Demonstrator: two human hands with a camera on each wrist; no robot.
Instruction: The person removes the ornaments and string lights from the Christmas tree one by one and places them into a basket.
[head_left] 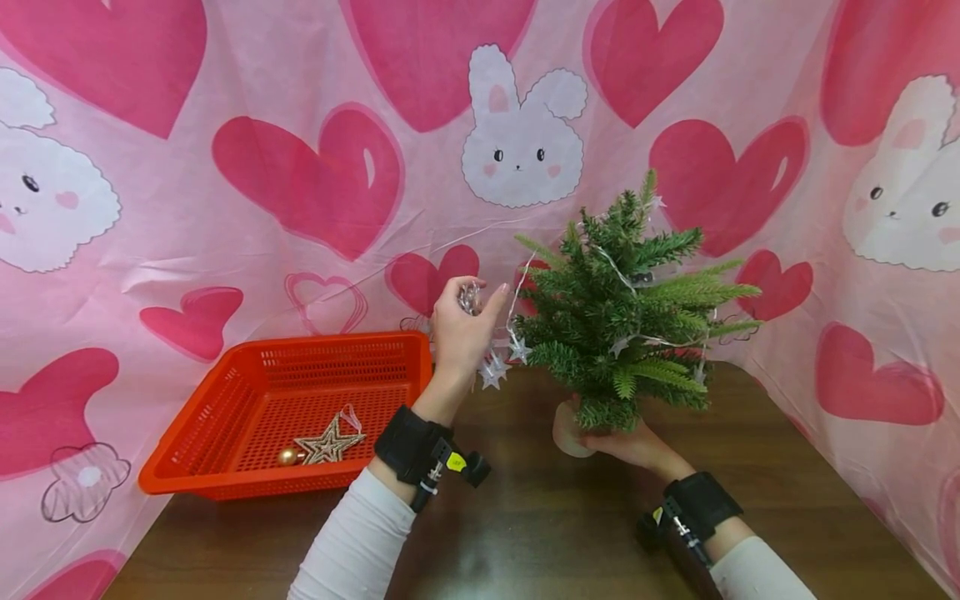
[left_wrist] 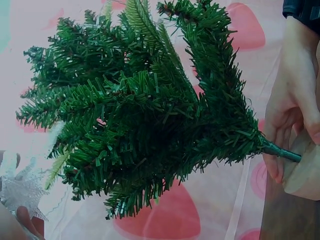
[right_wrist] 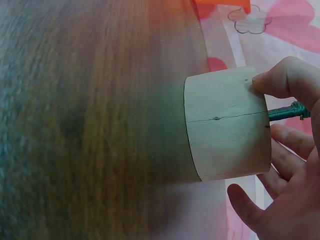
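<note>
My left hand (head_left: 461, 333) is raised left of a small artificial Christmas tree (head_left: 607, 308) and holds a bunched string of star lights (head_left: 469, 298) between thumb and fingers. Clear plastic stars (head_left: 493, 371) dangle below the palm, and a strand runs from them to the branches, looping around the tree. Low at the trunk, my right hand (head_left: 633, 446) grips the tree's round wooden base (right_wrist: 227, 125), with fingers at its upper edge in the right wrist view. A crack runs across the side of this pale base. Part of the strand is hidden among the needles.
A red plastic basket (head_left: 225, 417) stands on the brown wooden table (head_left: 517, 517) at the left. Inside it lie a glittery gold star (head_left: 330, 442) and a small gold ball (head_left: 288, 457). Pink cloth (head_left: 435, 192) with hearts and rabbits hangs behind and at both sides.
</note>
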